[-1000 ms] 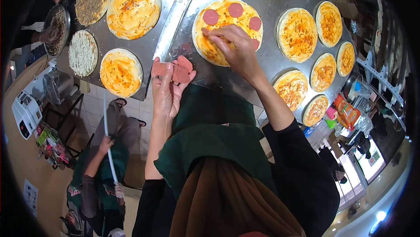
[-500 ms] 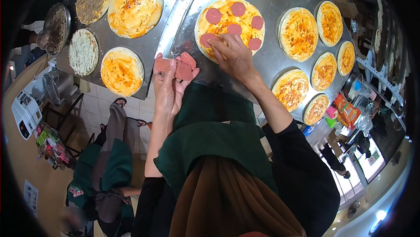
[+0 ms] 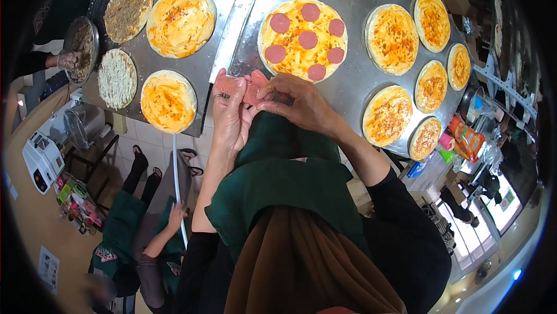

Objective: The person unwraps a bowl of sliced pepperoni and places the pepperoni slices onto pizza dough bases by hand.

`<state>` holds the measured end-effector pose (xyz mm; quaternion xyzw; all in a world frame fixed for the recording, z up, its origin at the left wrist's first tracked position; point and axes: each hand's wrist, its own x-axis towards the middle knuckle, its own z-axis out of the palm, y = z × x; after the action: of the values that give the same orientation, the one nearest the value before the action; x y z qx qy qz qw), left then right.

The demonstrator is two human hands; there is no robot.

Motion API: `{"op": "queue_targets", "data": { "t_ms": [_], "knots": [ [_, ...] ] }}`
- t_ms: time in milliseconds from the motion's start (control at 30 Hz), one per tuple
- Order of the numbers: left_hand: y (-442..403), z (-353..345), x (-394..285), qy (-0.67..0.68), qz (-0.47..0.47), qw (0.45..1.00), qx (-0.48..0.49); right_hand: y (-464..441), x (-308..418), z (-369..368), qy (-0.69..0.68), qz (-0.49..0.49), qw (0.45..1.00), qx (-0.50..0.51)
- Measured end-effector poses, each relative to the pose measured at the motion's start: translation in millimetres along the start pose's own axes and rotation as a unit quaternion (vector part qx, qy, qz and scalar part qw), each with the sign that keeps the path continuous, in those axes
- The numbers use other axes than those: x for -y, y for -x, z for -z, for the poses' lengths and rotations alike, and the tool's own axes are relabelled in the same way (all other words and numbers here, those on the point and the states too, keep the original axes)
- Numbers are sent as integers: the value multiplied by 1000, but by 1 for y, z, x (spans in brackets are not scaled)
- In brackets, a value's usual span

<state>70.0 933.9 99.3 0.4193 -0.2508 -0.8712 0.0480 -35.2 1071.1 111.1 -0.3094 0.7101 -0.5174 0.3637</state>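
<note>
My left hand [image 3: 229, 120] holds several pink meat slices [image 3: 231, 85] in front of the table's near edge. My right hand [image 3: 299, 105] is closed at those slices, its fingertips pinching at one of them beside my left fingers. Just beyond my hands lies a round pizza base [image 3: 296, 28] with orange sauce. Several round pink slices lie apart on it, one [image 3: 307, 40] at the middle and the others around it.
More sauced bases [image 3: 391, 40] lie to the right, others [image 3: 180, 22] to the left, some with crumbly topping. The metal table [image 3: 342, 79] has a raised seam. A co-worker's gloved hand [image 3: 68, 60] is in a bowl [image 3: 84, 38]. Two people stand lower left, one holding a white pole [image 3: 177, 178].
My right hand has moved back from the pizza base to the slices in my left hand. Three more slices now show on the base than at first. The view has shifted slightly.
</note>
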Motion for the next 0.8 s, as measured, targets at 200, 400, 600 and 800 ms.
{"op": "queue_targets", "data": {
  "t_ms": [200,400,600,800],
  "knots": [
    [3,-3,-3,-6,6,1000,0,10,-5,-11,121,95,985,-83],
    [2,8,1,13,30,999,-1,17,-8,-21,104,85,983,-123],
    [5,15,3,-28,26,999,-30,29,-24,4,45,-36,986,-153],
    [5,29,2,-24,24,998,-47,32,-52,19,372,69,898,-226]
  ]
}}
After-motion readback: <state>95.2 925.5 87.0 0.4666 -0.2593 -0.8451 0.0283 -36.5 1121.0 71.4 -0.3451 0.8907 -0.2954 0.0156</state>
